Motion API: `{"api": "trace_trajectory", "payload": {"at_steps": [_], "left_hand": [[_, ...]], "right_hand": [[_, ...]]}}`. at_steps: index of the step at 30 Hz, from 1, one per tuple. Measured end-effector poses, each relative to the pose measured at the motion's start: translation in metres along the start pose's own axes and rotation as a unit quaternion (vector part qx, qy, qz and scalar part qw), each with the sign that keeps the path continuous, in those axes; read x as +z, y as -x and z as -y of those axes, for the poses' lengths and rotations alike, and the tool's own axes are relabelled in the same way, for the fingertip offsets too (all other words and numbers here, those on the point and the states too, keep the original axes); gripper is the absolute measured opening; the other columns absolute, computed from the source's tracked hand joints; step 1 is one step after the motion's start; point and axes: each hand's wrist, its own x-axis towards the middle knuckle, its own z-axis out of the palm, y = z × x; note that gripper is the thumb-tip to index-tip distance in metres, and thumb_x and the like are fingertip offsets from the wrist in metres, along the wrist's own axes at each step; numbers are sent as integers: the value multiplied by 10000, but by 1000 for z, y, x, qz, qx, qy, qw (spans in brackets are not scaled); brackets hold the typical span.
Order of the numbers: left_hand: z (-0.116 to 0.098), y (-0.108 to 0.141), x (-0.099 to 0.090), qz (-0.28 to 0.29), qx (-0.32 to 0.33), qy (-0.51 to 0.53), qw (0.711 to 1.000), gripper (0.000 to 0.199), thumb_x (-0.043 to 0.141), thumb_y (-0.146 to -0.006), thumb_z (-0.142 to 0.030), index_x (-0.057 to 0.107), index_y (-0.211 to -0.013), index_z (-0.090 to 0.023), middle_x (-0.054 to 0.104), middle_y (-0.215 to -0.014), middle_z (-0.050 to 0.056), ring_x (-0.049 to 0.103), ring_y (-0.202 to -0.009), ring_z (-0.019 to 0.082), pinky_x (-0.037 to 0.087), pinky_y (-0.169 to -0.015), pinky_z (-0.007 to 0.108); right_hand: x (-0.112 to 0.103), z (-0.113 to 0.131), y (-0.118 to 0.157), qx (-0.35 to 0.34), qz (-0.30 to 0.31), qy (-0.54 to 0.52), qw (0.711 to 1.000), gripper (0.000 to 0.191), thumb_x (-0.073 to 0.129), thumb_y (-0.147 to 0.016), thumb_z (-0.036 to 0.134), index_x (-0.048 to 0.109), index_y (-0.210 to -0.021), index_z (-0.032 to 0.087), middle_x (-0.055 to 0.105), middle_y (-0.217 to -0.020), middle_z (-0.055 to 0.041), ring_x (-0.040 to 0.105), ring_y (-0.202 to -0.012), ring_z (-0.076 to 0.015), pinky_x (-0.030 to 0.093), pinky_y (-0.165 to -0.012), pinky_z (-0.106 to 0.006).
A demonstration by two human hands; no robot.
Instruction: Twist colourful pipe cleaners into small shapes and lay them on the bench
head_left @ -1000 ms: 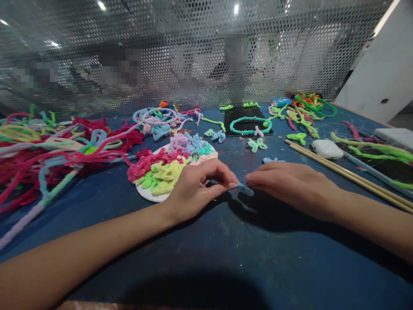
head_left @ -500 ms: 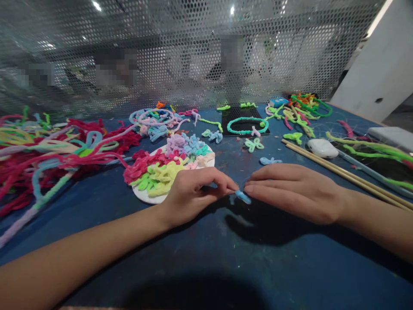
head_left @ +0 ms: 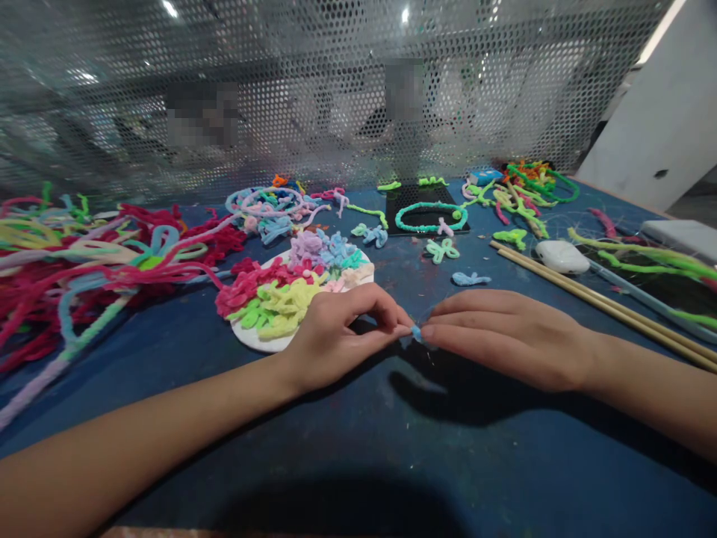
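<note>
Between my hands, just above the blue table, is a small piece of blue pipe cleaner, mostly covered by fingertips. My left hand pinches it between thumb and index finger. From the other side my right hand closes its thumb and fingertips on the same piece. Left of my hands, a white round plate bears bunches of pipe-cleaner flowers in pink, yellow, green, purple and blue. Beyond my right hand lies another twisted blue piece, with a pale green flower shape behind it.
A heap of long pipe cleaners spreads at left. A turquoise ring rests on a black tablet-like slab. At right are two wooden sticks and a white earbud case. A perforated metal screen borders the table's far side.
My right fingertips have come in onto the blue pipe-cleaner piece, which now shows less between my hands. My left hand keeps its pinch in nearly the same place.
</note>
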Motion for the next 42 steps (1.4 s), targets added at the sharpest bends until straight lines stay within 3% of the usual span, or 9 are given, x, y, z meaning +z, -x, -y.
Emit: {"api": "trace_trajectory", "payload": {"at_steps": [6,10,16,21,26,30,37,42], "left_hand": [[-1,-1,4,-26,-31,60,997,176,680,-802,-155,532,-708,-159,678,-755,16,680,-692,108,539,-637,183],[-1,-1,4,-27,-42,74,996,187,682,-798,-153,521,-704,-160,677,-748,13,683,-695,105,548,-643,181],[-1,-2,5,-34,-55,95,993,195,687,-792,-133,511,-715,-160,678,-748,7,684,-696,100,555,-665,179],[0,-2,5,-41,-68,103,991,210,691,-794,-150,498,-712,-163,675,-746,13,682,-701,111,554,-665,198],[0,-3,4,-45,-61,85,993,206,689,-796,-161,511,-691,-160,683,-759,30,684,-720,130,548,-669,220],[0,0,2,-31,-13,39,999,216,682,-795,-120,536,-643,-168,718,-783,31,682,-722,134,537,-659,227],[2,2,2,-41,56,58,996,243,675,-788,-51,537,-641,-186,729,-799,7,686,-763,132,539,-710,248],[1,1,1,-35,56,65,996,230,673,-800,-82,541,-649,-194,736,-805,12,688,-750,142,545,-699,267]], "right_hand": [[10,-1,7,65,-12,-19,998,328,306,-962,88,532,-1199,96,697,-947,-105,638,-911,-170,530,-777,-267],[11,-1,10,97,19,-43,994,338,322,-965,115,558,-1208,111,690,-969,-91,633,-930,-159,502,-795,-245],[15,0,16,197,56,-71,976,368,432,-948,173,504,-1301,247,687,-1018,-39,653,-889,-144,492,-749,-230],[17,4,8,252,25,-44,966,265,460,-941,197,613,-1142,277,722,-881,3,681,-758,-128,496,-650,-193],[16,4,3,235,-11,-14,972,263,466,-926,159,608,-1130,248,724,-879,-4,681,-760,-136,499,-645,-202],[15,-1,9,226,15,4,974,321,435,-935,135,598,-1183,256,707,-954,-13,670,-856,-148,503,-728,-231],[5,0,17,196,11,-48,979,396,497,-928,189,489,-1321,244,673,-1117,-24,643,-987,-152,507,-854,-240],[-5,1,4,136,-27,-50,989,325,420,-928,88,557,-1195,213,716,-1012,-30,669,-925,-129,527,-824,-229]]}}
